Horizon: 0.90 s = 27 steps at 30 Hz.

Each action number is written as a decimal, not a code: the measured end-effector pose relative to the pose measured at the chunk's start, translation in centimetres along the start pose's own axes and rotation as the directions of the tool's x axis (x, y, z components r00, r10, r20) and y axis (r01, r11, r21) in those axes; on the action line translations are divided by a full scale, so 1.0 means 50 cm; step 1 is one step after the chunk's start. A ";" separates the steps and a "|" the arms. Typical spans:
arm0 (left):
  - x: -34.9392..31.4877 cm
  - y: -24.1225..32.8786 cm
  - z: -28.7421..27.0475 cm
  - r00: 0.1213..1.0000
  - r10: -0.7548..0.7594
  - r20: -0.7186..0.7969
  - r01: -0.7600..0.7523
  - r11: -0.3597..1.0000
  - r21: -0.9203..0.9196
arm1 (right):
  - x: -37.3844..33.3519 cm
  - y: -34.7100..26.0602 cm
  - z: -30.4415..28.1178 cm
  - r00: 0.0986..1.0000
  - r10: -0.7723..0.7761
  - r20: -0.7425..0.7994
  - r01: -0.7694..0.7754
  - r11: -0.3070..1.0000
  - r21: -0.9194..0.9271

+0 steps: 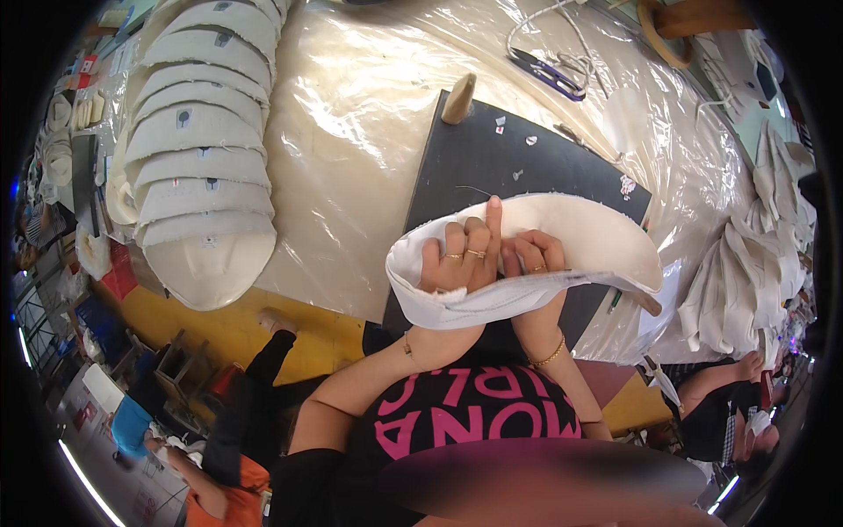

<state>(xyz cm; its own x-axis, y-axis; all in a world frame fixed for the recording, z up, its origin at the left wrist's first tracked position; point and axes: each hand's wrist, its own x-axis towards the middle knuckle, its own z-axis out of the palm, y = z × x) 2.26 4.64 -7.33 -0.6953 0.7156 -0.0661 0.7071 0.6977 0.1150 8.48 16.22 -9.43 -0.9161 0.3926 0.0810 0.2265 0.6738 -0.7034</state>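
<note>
A pale, curved fabric piece that looks like a shoe upper [597,224] is held in front of me above a black board [527,158]. Its near edge bends up into a loop, and both wrists pass behind that edge. Inside the loop, my left hand [464,255] grips the near edge with bent fingers, one finger pointing up. Close beside it, my right hand [534,253] has its fingers curled over the same edge. Both thumbs are hard to make out. A thin dark thread or needle [474,190] shows just beyond the far edge.
A wooden peg [459,98] stands on the board among small scraps. Purple-handled snips [553,75] lie beyond with white cord [571,31]. A long overlapped stack of similar pieces [206,132] is at left, more pieces [729,290] at right. Other people sit nearby on both sides.
</note>
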 end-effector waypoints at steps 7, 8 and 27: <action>-0.010 -0.012 -0.009 0.999 0.033 0.025 -0.031 0.996 -0.085 | 0.009 -0.007 -0.005 0.999 0.031 0.020 -0.031 0.999 0.024; -0.021 -0.011 -0.007 0.999 0.044 -0.010 -0.044 0.995 -0.095 | 0.010 -0.007 -0.005 0.999 0.038 0.006 -0.039 0.996 0.076; -0.006 0.022 0.032 0.840 0.346 -0.418 -0.285 0.937 0.204 | 0.171 -0.002 -0.025 0.827 -0.384 0.409 0.503 0.832 -0.235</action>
<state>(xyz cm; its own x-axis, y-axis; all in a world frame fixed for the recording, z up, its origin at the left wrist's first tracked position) 3.43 5.26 -8.78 -0.3931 0.8288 0.3982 0.8864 0.4567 -0.0755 1.04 20.32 -7.78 -0.9805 -0.1903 0.0483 -0.1943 0.9052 -0.3780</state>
